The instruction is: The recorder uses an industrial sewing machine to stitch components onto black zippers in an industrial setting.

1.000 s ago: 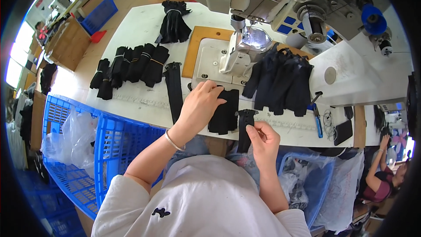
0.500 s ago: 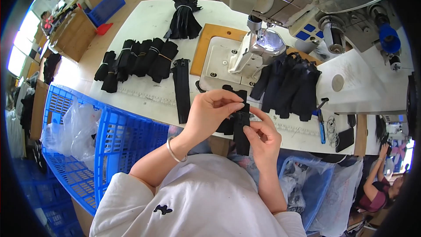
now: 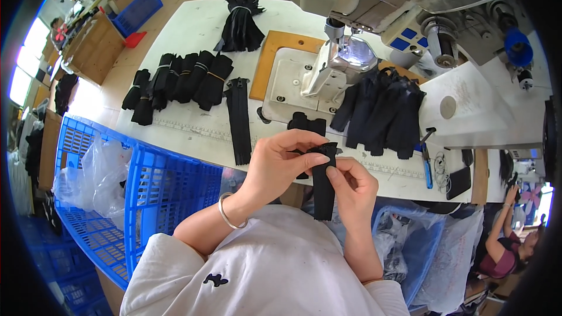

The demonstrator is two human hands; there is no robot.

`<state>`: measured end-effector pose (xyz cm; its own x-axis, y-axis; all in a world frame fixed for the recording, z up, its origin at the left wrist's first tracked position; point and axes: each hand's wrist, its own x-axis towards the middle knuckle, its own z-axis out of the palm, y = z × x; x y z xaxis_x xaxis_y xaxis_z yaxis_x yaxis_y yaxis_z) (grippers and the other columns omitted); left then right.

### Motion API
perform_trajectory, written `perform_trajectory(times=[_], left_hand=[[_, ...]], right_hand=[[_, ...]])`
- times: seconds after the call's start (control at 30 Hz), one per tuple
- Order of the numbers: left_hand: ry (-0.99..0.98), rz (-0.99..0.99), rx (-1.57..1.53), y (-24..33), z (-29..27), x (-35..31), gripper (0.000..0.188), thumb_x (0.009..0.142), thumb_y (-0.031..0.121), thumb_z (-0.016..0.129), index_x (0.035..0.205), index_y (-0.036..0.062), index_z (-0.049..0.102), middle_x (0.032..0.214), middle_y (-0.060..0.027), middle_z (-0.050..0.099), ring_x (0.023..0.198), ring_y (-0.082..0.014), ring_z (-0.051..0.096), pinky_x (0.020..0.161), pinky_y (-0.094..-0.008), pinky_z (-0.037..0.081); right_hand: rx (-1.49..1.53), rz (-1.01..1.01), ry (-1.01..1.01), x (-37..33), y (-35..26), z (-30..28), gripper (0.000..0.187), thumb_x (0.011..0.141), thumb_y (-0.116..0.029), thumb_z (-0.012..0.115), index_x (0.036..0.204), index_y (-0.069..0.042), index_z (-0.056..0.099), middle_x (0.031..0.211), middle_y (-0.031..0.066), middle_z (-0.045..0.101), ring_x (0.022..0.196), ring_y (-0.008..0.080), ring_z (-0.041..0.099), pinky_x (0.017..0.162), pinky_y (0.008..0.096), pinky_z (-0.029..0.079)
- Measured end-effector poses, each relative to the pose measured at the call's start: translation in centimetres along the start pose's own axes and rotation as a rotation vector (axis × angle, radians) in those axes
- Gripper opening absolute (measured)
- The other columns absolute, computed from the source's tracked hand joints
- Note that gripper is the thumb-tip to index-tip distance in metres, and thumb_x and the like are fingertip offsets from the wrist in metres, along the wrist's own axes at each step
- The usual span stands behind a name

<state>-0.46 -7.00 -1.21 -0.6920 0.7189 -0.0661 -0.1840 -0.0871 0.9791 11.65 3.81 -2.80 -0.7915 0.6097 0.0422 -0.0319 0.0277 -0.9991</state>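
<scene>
A black zipper (image 3: 324,190) hangs between my two hands in front of the table's near edge. My left hand (image 3: 282,155) pinches its upper end between thumb and fingers. Just below, my right hand (image 3: 353,181) grips the zipper's right side, with its thumb on the front. Behind my fingers a rolled black bundle (image 3: 307,123) lies at the sewing machine's plate, partly covered by the left hand. Left of my hands one black zipper (image 3: 239,120) lies flat on the white table (image 3: 193,118), its metal slider at the far end.
The sewing machine (image 3: 336,61) stands ahead. Tied black zipper bundles (image 3: 193,76) lie at left, a larger bundle (image 3: 240,23) farther back, loose black zippers (image 3: 383,111) at right beside blue-handled snips (image 3: 428,169). A blue crate (image 3: 170,184) is left of me; a co-worker (image 3: 500,251) is far right.
My hands have drawn slightly nearer with the zipper, which hangs a little lower. The left thumb now presses on its upper end. More of the rolled bundle behind shows.
</scene>
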Motion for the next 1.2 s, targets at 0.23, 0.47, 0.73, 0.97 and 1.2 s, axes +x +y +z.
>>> perform_trajectory(times=[0.23,0.47,0.73,0.97,1.2], left_hand=[[0.012,0.006,-0.042,0.2,0.5,0.3,0.021,0.078,-0.009,0.067,0.098,-0.0059,0.064,0.087,-0.0099,0.067,0.074,-0.0111,0.063,0.060,-0.0222,0.054],[0.013,0.059,-0.174,0.5,0.7,1.2,0.015,0.081,-0.001,0.069,0.095,-0.0031,0.064,0.085,-0.0074,0.067,0.069,-0.0089,0.062,0.056,-0.0211,0.051],[-0.011,0.086,-0.288,1.7,-0.4,5.3,0.014,0.083,0.004,0.069,0.095,0.0006,0.062,0.083,-0.0039,0.066,0.071,-0.0090,0.062,0.059,-0.0208,0.051],[0.007,0.129,-0.398,2.8,-0.3,8.0,0.009,0.088,0.007,0.064,0.096,0.0021,0.064,0.089,-0.0038,0.066,0.081,-0.0079,0.060,0.075,-0.0223,0.048],[0.102,0.077,-0.411,3.5,0.8,9.8,0.012,0.090,0.014,0.061,0.095,0.0032,0.061,0.089,-0.0019,0.064,0.082,-0.0086,0.057,0.077,-0.0231,0.044]], right_hand=[[-0.001,-0.073,-0.016,0.1,-0.1,-0.5,0.006,0.086,-0.001,0.062,0.090,0.003,0.062,0.088,0.0041,0.064,0.069,0.0066,0.054,0.064,0.0206,0.044],[0.167,0.075,-0.005,1.3,-1.2,-0.2,0.008,0.086,-0.003,0.064,0.091,0.003,0.062,0.078,0.0010,0.061,0.068,0.0053,0.053,0.064,0.0199,0.042],[-0.053,-0.006,-0.060,5.5,-1.6,0.2,0.013,0.083,-0.010,0.070,0.081,0.001,0.062,0.063,-0.0023,0.054,0.058,0.0028,0.047,0.053,0.0201,0.037],[-0.105,-0.202,0.000,8.2,-2.9,1.1,0.018,0.083,-0.012,0.070,0.077,0.000,0.058,0.060,-0.0017,0.052,0.057,0.0022,0.042,0.052,0.0198,0.034],[-0.022,-0.176,0.016,10.1,-3.8,1.9,0.020,0.084,-0.013,0.070,0.075,-0.001,0.057,0.060,-0.0045,0.047,0.057,0.0012,0.038,0.051,0.0195,0.030]])
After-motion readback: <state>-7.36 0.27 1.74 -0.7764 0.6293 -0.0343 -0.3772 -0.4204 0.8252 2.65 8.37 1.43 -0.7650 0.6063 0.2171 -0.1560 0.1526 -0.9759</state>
